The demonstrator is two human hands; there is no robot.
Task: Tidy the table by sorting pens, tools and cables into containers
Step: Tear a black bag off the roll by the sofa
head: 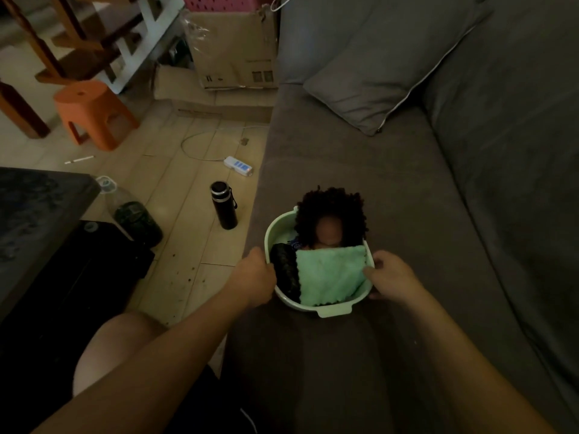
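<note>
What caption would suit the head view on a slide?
The left hand and right hand hold a green basin on a grey sofa; a doll and a green cloth lie inside.

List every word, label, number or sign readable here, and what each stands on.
Nothing here can be read outright.
Cardboard box: a faint printed line and dark symbols near its lower edge, too blurred to read.
Power strip: blue markings, too small to read.
Black flask: no lettering shows.
Green basin, gripped by the left hand and right hand: no lettering shows.
</note>
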